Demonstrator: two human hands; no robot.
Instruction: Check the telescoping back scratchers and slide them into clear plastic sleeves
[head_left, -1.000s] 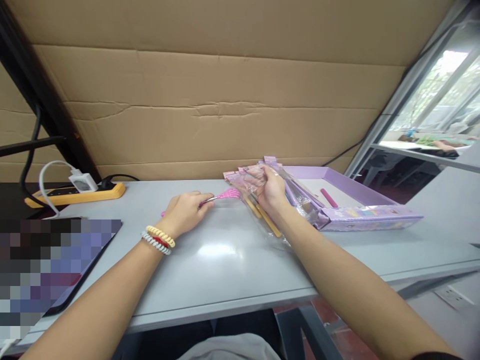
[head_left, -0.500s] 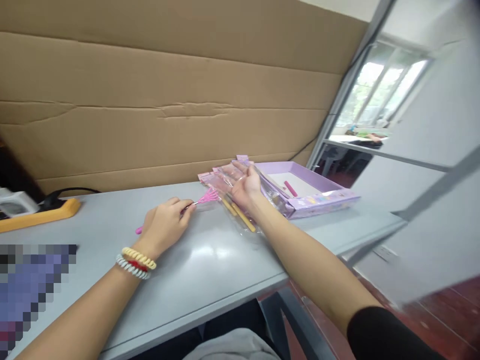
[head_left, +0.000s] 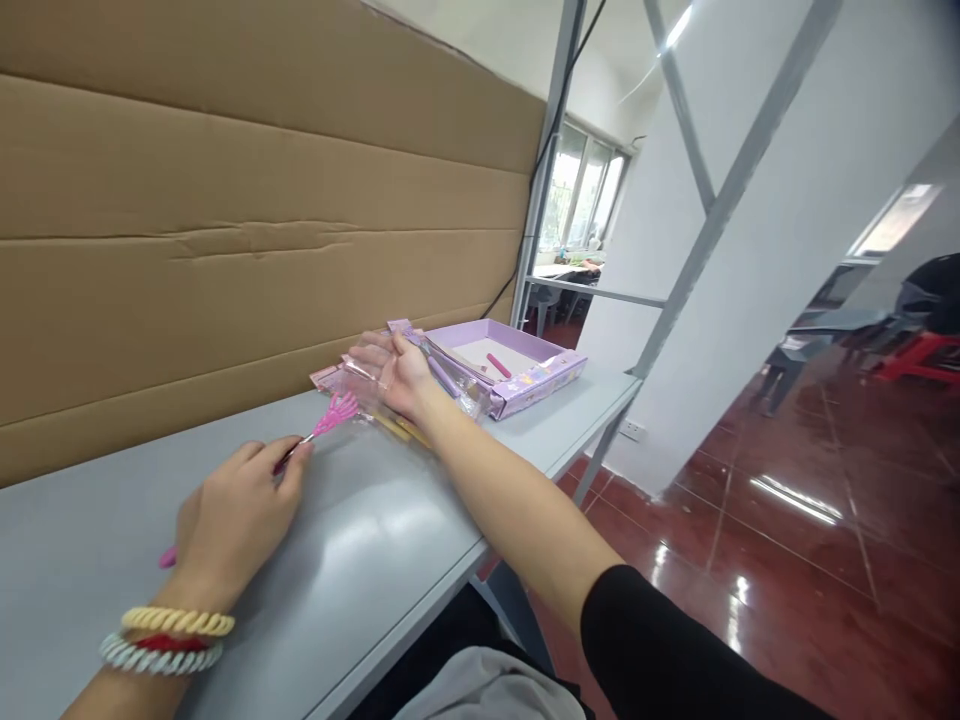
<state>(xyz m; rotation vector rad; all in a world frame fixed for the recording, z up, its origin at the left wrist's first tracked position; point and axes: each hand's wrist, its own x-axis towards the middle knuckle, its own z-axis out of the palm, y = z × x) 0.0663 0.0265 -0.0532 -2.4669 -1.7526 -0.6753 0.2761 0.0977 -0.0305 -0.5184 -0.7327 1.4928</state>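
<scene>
My left hand [head_left: 238,512] is closed around a pink back scratcher [head_left: 337,412]. Its finger-like head and a bit of metal rod stick out past my thumb, and the pink handle end shows below my palm. My right hand [head_left: 401,372] lies with fingers stretched over a pile of clear plastic packets [head_left: 360,385]; whether it presses on them I cannot tell. Under that wrist, yellow sticks [head_left: 391,425] show partly through the plastic. Beside it stands a shallow purple box [head_left: 536,387], with a small dark-pink stick [head_left: 499,366] inside.
The grey table [head_left: 367,560] ends at an edge in front of me. A cardboard sheet [head_left: 225,190] stands along its back. Metal frame posts [head_left: 551,150] rise at the right end, with a red tiled floor [head_left: 720,560] beyond.
The view has swung to the right, so everything on the table sits further left. My left hand still grips the back scratcher, and my right hand stays over the packets.
</scene>
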